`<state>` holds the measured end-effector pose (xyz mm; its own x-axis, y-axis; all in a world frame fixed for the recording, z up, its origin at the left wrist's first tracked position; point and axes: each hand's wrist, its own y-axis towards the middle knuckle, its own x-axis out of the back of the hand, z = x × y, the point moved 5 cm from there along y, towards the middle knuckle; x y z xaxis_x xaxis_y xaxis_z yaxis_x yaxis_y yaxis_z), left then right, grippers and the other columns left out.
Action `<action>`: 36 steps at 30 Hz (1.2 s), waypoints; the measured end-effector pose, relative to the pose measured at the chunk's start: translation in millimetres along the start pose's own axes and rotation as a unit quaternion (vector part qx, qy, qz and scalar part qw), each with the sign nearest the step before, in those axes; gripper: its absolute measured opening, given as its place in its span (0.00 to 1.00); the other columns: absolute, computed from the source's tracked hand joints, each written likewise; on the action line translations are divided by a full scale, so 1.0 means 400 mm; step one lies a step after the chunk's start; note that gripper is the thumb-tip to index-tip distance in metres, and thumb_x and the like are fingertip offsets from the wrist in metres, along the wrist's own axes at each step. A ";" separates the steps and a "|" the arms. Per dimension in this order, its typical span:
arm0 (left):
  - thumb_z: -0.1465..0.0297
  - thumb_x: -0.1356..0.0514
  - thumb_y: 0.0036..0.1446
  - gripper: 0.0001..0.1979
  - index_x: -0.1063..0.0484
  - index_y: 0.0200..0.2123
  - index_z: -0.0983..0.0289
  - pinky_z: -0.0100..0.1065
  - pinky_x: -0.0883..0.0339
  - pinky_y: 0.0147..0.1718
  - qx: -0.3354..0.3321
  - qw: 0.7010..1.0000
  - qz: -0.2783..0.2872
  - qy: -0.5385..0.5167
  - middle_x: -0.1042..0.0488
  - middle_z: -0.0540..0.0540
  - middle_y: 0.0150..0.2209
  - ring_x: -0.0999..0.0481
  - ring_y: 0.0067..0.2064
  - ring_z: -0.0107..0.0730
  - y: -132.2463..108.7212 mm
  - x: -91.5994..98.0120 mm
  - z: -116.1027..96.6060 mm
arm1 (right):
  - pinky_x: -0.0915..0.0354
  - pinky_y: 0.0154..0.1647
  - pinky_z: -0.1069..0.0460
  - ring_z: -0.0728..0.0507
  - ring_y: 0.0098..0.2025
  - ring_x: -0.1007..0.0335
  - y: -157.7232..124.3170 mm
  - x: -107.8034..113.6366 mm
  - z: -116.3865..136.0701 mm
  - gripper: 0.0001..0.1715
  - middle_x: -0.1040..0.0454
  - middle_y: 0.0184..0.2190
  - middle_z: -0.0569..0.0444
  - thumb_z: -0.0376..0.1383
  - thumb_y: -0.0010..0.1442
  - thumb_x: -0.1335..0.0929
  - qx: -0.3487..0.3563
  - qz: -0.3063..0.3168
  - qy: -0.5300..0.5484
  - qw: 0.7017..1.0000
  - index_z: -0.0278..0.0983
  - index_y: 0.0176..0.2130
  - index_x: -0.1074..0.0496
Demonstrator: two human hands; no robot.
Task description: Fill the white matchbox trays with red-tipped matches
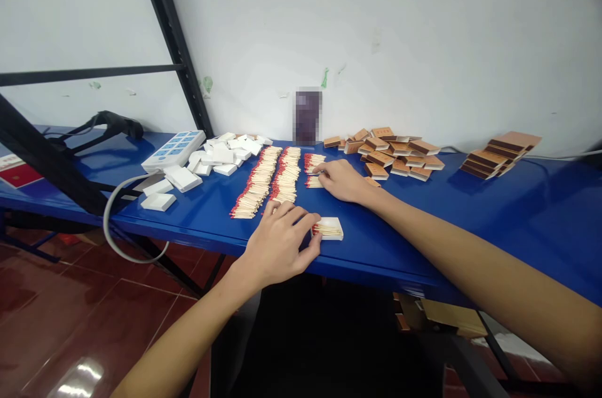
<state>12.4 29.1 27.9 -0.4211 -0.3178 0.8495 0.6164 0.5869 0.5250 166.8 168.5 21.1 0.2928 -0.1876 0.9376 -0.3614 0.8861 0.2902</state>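
A small white tray with some matches in it lies near the front edge of the blue table. My left hand holds its left end between thumb and fingers. Behind it, my right hand rests at a short row of red-tipped matches, its fingertips closed together on the matches; whether any are pinched is too small to tell. Two longer rows of matches, one outer and one inner, run back to front on the left, the inner one partly behind my left hand.
White trays are heaped at the left beside a white power strip with a looping cable. Brown matchbox sleeves lie piled at the back right, with a stack farther right. A black metal frame stands left.
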 end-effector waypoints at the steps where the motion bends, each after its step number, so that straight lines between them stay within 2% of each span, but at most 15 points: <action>1: 0.67 0.47 0.65 0.12 0.27 0.45 0.63 0.45 0.41 0.49 0.001 1.000 0.001 0.000 0.23 0.56 0.41 0.28 0.44 0.41 0.000 0.000 0.000 | 0.37 0.50 0.51 0.41 0.49 0.26 0.000 0.001 0.001 0.22 0.21 0.47 0.47 0.29 0.62 0.41 0.002 -0.002 0.000 1.000 0.35 0.46 0.22; 6: 0.67 0.47 0.65 0.11 0.27 0.45 0.62 0.45 0.41 0.49 0.000 1.000 0.000 0.002 0.23 0.55 0.41 0.29 0.44 0.41 -0.001 -0.001 0.000 | 0.38 0.45 0.51 0.41 0.44 0.26 -0.009 0.015 0.011 0.19 0.20 0.42 0.47 0.30 0.62 0.40 0.008 0.006 -0.010 1.000 0.36 0.42 0.22; 10: 0.67 0.47 0.65 0.11 0.27 0.44 0.63 0.45 0.41 0.48 -0.002 1.000 -0.005 0.001 0.23 0.55 0.41 0.29 0.43 0.41 -0.002 -0.002 -0.001 | 0.40 0.40 0.49 0.39 0.42 0.26 -0.023 0.039 0.030 0.18 0.20 0.42 0.44 0.31 0.63 0.40 0.013 0.033 -0.062 0.997 0.36 0.41 0.23; 15: 0.67 0.47 0.65 0.11 0.27 0.45 0.63 0.46 0.41 0.50 -0.004 1.000 -0.007 -0.001 0.23 0.55 0.41 0.29 0.44 0.41 -0.003 -0.004 -0.001 | 0.43 0.46 0.46 0.40 0.38 0.26 -0.034 0.069 0.065 0.18 0.20 0.34 0.47 0.30 0.62 0.41 0.071 0.050 -0.120 0.989 0.36 0.38 0.22; 17: 0.67 0.47 0.64 0.11 0.27 0.45 0.63 0.46 0.41 0.49 -0.003 1.000 -0.006 -0.001 0.23 0.55 0.41 0.29 0.44 0.41 -0.004 -0.004 0.000 | 0.43 0.44 0.47 0.41 0.37 0.27 -0.036 0.080 0.067 0.18 0.20 0.32 0.48 0.30 0.61 0.40 0.085 0.044 -0.120 0.988 0.35 0.39 0.23; 22: 0.67 0.46 0.64 0.12 0.27 0.46 0.63 0.45 0.40 0.49 -0.004 1.000 -0.007 -0.005 0.23 0.56 0.41 0.29 0.45 0.41 -0.005 -0.002 0.000 | 0.42 0.31 0.51 0.45 0.30 0.30 -0.042 0.099 0.028 0.15 0.22 0.29 0.50 0.32 0.59 0.38 0.065 0.078 -0.051 0.994 0.36 0.35 0.23; 25: 0.67 0.47 0.65 0.12 0.27 0.46 0.63 0.45 0.40 0.49 -0.005 1.000 -0.009 -0.004 0.23 0.56 0.41 0.29 0.45 0.42 -0.005 -0.001 0.000 | 0.42 0.30 0.52 0.46 0.28 0.31 -0.048 0.105 0.002 0.12 0.22 0.27 0.52 0.32 0.58 0.38 0.045 0.102 -0.026 0.993 0.37 0.31 0.24; 28: 0.67 0.47 0.65 0.12 0.27 0.46 0.63 0.45 0.40 0.50 -0.005 1.000 -0.008 -0.006 0.23 0.55 0.41 0.29 0.45 0.41 -0.005 -0.001 0.000 | 0.42 0.29 0.51 0.45 0.28 0.31 -0.052 0.100 -0.019 0.12 0.23 0.27 0.51 0.33 0.58 0.37 0.024 0.120 -0.054 0.991 0.37 0.29 0.26; 31: 0.67 0.47 0.64 0.12 0.27 0.46 0.63 0.45 0.40 0.49 -0.004 1.000 -0.007 -0.010 0.23 0.55 0.41 0.29 0.44 0.41 -0.005 -0.002 0.000 | 0.43 0.30 0.51 0.45 0.28 0.32 -0.051 0.095 -0.026 0.12 0.23 0.27 0.50 0.34 0.58 0.37 0.028 0.112 -0.079 0.990 0.37 0.29 0.26; 36: 0.67 0.46 0.64 0.12 0.27 0.45 0.63 0.46 0.40 0.50 -0.002 1.000 -0.006 -0.008 0.23 0.56 0.41 0.28 0.44 0.41 -0.005 0.000 0.001 | 0.41 0.34 0.51 0.45 0.32 0.31 -0.046 0.099 0.003 0.13 0.23 0.31 0.51 0.34 0.61 0.39 0.070 0.059 -0.023 0.996 0.37 0.32 0.26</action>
<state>11.0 28.1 26.8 -0.4389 -0.3118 0.8427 0.6142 0.5804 0.5347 184.2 144.3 53.2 0.2010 -0.1071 0.9737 -0.5116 0.8362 0.1975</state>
